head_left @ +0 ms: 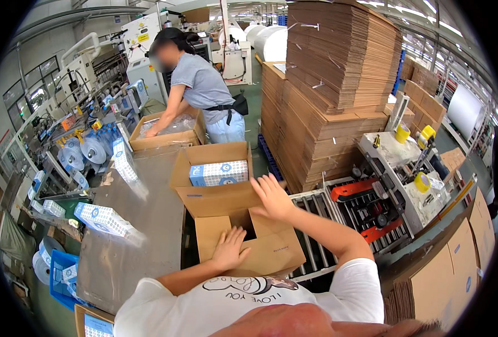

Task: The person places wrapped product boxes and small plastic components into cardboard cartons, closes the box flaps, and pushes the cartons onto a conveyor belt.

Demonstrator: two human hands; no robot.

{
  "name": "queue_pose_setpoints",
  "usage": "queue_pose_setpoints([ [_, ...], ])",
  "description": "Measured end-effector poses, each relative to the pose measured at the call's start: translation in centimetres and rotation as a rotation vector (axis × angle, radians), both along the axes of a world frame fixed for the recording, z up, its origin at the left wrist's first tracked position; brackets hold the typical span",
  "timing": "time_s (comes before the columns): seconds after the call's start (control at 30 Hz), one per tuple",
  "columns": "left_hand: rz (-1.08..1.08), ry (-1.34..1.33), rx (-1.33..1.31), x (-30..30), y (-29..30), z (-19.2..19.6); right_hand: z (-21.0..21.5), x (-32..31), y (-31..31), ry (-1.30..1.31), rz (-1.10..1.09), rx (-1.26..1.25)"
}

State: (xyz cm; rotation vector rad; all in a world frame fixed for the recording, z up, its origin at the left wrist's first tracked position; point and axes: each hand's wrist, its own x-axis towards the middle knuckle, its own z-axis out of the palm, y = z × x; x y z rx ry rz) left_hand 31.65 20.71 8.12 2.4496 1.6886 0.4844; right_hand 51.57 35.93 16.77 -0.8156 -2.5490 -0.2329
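Observation:
Right in front of me is a brown cardboard carton, its top flaps partly folded in and a dark gap between them. My left hand lies flat on its top, fingers stretched out. My right hand is open with spread fingers, at the carton's far right side by an upright cardboard panel. Just beyond, a blue-and-white patterned pack sits inside an open cardboard box. Whether the panel between them belongs to the near carton or the far box, I cannot tell.
A metal table on the left carries white-and-blue packs. Across it, another person reaches into a carton. A roller conveyor with a red-and-black taping unit is at right, before tall stacks of flat cardboard.

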Motion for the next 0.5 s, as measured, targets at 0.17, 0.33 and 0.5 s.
queue_pose_setpoints([
  [0.17, 0.300, -0.046, 0.290, -5.7, 0.1, -1.0, -8.6, 4.2, -8.3, -0.033, 0.192, -0.304],
  [0.33, 0.836, -0.109, 0.056, -13.8, -0.3, -4.5, -15.7, 1.5, -1.4, 0.770, -0.098, -0.692],
  [0.5, 0.913, -0.211, -0.096, -18.1, -1.0, -2.8, -42.2, 1.3, -8.4, 0.525, -0.502, -1.674],
])
